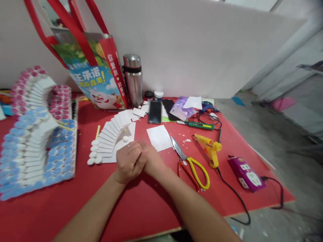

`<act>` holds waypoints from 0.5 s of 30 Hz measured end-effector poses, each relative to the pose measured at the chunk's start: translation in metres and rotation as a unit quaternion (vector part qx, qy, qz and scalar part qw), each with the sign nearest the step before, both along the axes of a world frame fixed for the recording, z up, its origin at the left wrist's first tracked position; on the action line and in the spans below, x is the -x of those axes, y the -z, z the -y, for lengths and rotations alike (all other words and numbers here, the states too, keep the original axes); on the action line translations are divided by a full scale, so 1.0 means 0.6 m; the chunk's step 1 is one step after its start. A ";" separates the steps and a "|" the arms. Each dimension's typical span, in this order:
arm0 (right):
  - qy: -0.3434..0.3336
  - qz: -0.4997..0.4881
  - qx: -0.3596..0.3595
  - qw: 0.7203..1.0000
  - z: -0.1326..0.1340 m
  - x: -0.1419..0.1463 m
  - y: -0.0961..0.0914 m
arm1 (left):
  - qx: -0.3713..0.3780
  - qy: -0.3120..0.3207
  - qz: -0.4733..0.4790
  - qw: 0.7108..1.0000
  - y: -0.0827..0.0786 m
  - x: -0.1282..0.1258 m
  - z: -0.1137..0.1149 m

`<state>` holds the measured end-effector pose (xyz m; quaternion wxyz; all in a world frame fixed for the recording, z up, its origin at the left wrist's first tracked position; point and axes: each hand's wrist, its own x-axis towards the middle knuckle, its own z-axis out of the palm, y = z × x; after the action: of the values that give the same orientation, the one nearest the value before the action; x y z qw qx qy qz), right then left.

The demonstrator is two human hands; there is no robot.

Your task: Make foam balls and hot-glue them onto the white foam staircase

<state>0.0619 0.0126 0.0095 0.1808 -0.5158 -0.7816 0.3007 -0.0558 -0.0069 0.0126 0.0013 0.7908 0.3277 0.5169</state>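
My left hand (129,161) and my right hand (152,158) are pressed together over the red table (75,208), fingers curled against each other; whatever is between them is hidden. Just beyond them lies a curved white foam staircase (113,134) with small white ovals along its edge. To the right of my hands lie a white square sheet (159,137) and scissors (190,164) with red and yellow handles.
A large blue, pink and white staircase model (35,134) stands at the left. A red shopping bag (96,74), steel flask (133,80), phone (154,112), yellow glue gun (210,148), green cutter (199,125) and purple power strip (246,174) lie around. The table edge runs at right.
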 end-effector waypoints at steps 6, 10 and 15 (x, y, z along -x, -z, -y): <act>0.082 -0.111 0.072 0.988 -0.010 -0.032 -0.016 | 0.029 0.017 -0.005 0.999 0.007 -0.011 -0.002; 0.085 -0.098 0.037 0.991 0.002 -0.057 -0.046 | 0.041 0.021 0.012 0.999 0.016 -0.018 -0.004; 0.056 -0.091 -0.130 0.986 -0.054 -0.092 -0.142 | 0.046 0.028 0.001 0.999 0.025 -0.024 -0.008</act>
<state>0.1170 0.0450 0.0949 0.3330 -0.5012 -0.7642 0.2320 -0.0412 -0.0022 -0.0023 0.0521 0.7985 0.3285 0.5017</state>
